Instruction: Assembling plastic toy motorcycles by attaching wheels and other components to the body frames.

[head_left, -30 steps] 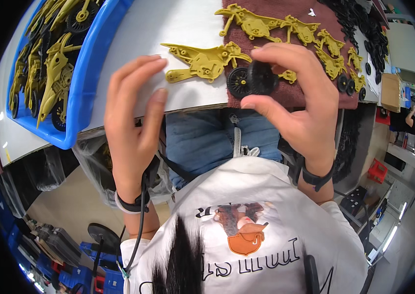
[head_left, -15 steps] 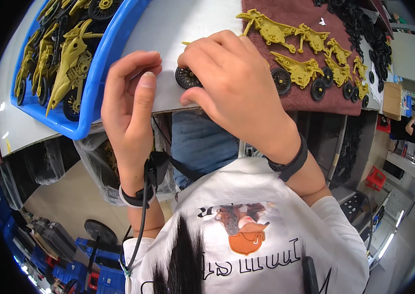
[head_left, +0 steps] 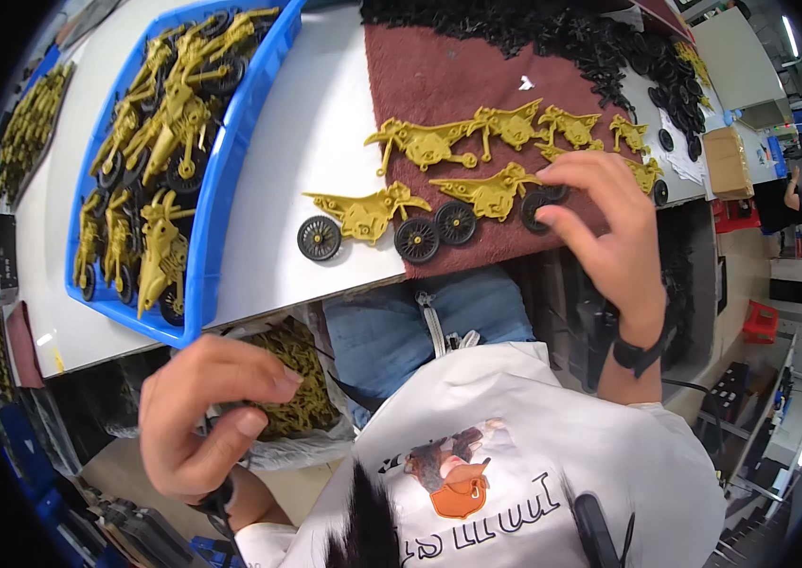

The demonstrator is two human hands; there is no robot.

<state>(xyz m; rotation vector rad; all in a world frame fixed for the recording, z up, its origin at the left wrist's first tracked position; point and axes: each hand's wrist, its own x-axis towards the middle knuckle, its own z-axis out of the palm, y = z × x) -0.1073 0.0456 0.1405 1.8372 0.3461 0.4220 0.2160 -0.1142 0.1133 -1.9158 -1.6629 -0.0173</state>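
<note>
My left hand (head_left: 207, 412) is off the front of the table, below the blue tray's near corner. Its fingers are curved with the thumb apart, and I see nothing held. My right hand (head_left: 609, 232) reaches over the cloth's near edge, thumb and forefinger apart around a black spoked wheel (head_left: 534, 210); whether they touch it I cannot tell. Left of it lies a yellow toy motorcycle body (head_left: 486, 194) with a wheel (head_left: 456, 222) by it. A further yellow motorcycle (head_left: 363, 216) lies partly on the bare white tabletop, with wheels at both ends.
A blue tray (head_left: 207, 237) at the left holds several yellow motorcycles with black wheels. A row of yellow bodies (head_left: 425, 144) lies on the maroon cloth (head_left: 420, 71). Black parts (head_left: 552, 43) are heaped at the back. Below the table, a plastic-lined container holds yellow parts (head_left: 297, 379).
My right hand has moved right, away from the motorcycle at the table's front, which now shows uncovered. My left hand has dropped back toward me, off the table. The view has shifted.
</note>
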